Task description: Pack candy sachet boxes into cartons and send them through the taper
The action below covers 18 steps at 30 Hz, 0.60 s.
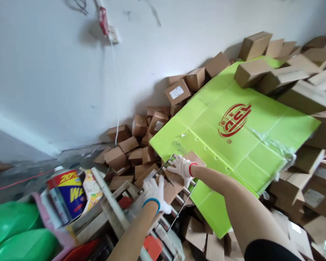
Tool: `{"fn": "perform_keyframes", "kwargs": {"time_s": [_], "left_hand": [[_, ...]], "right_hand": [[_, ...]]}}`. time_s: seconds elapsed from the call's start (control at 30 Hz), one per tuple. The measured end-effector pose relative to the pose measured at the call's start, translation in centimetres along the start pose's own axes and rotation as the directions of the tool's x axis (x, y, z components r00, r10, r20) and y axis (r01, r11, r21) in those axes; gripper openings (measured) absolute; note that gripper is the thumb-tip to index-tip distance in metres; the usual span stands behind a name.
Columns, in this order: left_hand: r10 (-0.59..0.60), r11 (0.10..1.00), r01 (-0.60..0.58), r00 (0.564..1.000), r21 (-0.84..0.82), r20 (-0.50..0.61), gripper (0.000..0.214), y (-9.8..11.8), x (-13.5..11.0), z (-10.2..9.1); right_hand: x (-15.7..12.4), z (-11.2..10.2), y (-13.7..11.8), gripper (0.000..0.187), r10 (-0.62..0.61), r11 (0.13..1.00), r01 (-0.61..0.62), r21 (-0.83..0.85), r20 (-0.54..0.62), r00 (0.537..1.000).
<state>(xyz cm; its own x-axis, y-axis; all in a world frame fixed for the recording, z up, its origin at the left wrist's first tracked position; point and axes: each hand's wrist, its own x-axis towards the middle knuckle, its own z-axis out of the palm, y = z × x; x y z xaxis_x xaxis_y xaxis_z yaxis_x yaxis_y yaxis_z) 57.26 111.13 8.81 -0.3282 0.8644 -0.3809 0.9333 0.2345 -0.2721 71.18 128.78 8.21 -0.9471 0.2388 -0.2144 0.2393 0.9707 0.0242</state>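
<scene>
Both my hands wear white knit gloves. My left hand [156, 193] has a blue cuff and presses on a flat brown cardboard box [174, 181] that lies on a metal roller frame [165, 203]. My right hand [182, 167], with a red cuff, lies on the far end of the same box, fingers spread over its edge. The box sits against the lower corner of a big lime-green cardboard sheet [228, 137] with a red logo.
Many small brown cartons [130, 152] are heaped along the white wall [70, 72] and over the right side [301, 83]. At the left stand a printed tin [67, 194], a green plastic item [13, 232] and wooden slats [111, 206]. A cable hangs from a wall socket [112, 34].
</scene>
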Motion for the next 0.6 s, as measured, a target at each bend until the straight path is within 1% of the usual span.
{"fn": "perform_keyframes", "kwargs": {"time_s": [0.07, 0.13, 0.2, 0.27, 0.33, 0.37, 0.4, 0.43, 0.47, 0.5, 0.53, 0.57, 0.6], "left_hand": [[-0.01, 0.999, 0.012, 0.999, 0.032, -0.046, 0.159, 0.0, 0.1, 0.3], [-0.022, 0.998, 0.028, 0.996, 0.061, -0.085, 0.158, 0.1, 0.3, 0.7], [-0.029, 0.997, 0.036, 0.993, 0.066, -0.114, 0.154, 0.2, 0.5, 0.9], [-0.024, 0.998, 0.031, 0.991, 0.054, -0.132, 0.146, 0.1, 0.5, 1.1], [-0.01, 0.999, 0.015, 0.989, 0.03, -0.15, 0.139, -0.2, 0.4, 1.1], [-0.006, 1.0, 0.009, 0.988, 0.02, -0.156, 0.137, -0.3, 0.4, 1.1], [-0.003, 1.0, 0.005, 0.987, 0.013, -0.161, 0.135, -0.4, 0.4, 1.1], [-0.003, 1.0, 0.005, 0.987, 0.01, -0.162, 0.135, -0.4, 0.4, 1.0], [-0.005, 1.0, 0.007, 0.986, 0.012, -0.164, 0.134, -0.3, 0.5, 0.9], [-0.005, 1.0, 0.008, 0.986, 0.017, -0.166, 0.133, 0.0, 0.6, 0.7], [0.0, 1.0, 0.004, 0.986, 0.027, -0.168, 0.133, 0.5, 0.7, 0.5], [0.023, 0.999, -0.016, 0.984, 0.043, -0.176, 0.133, 1.2, 0.9, 0.3], [0.065, 0.996, -0.054, 0.981, 0.064, -0.181, 0.133, 2.1, 1.1, 0.0]], "right_hand": [[-2.2, 0.8, -0.5, 0.124, 0.096, 0.995, -0.096, -0.037, -0.016, 0.995], [-3.8, 1.5, -1.2, 0.129, 0.165, 0.984, -0.167, -0.065, -0.038, 0.986], [-4.6, 1.5, -1.8, 0.13, 0.23, 0.969, -0.233, -0.076, -0.046, 0.972], [-5.0, 0.9, -2.4, 0.128, 0.298, 0.953, -0.3, -0.051, -0.032, 0.954], [-5.8, 0.3, -2.9, 0.128, 0.405, 0.914, -0.405, 0.012, -0.03, 0.914], [-6.6, 0.2, -3.0, 0.13, 0.472, 0.881, -0.469, 0.066, -0.031, 0.881], [-7.8, 0.5, -3.2, 0.133, 0.545, 0.832, -0.536, 0.144, -0.028, 0.838], [-9.4, 1.1, -3.5, 0.137, 0.62, 0.763, -0.597, 0.246, -0.016, 0.785], [-11.4, 2.1, -3.8, 0.143, 0.695, 0.667, -0.65, 0.364, 0.01, 0.719], [-13.6, 3.4, -4.4, 0.147, 0.764, 0.543, -0.683, 0.489, 0.05, 0.643], [-16.2, 5.0, -5.2, 0.15, 0.819, 0.406, -0.691, 0.598, 0.096, 0.565], [-18.9, 6.8, -6.3, 0.152, 0.863, 0.27, -0.685, 0.677, 0.146, 0.484], [-21.7, 8.7, -7.7, 0.151, 0.895, 0.153, -0.668, 0.728, 0.186, 0.406]]}}
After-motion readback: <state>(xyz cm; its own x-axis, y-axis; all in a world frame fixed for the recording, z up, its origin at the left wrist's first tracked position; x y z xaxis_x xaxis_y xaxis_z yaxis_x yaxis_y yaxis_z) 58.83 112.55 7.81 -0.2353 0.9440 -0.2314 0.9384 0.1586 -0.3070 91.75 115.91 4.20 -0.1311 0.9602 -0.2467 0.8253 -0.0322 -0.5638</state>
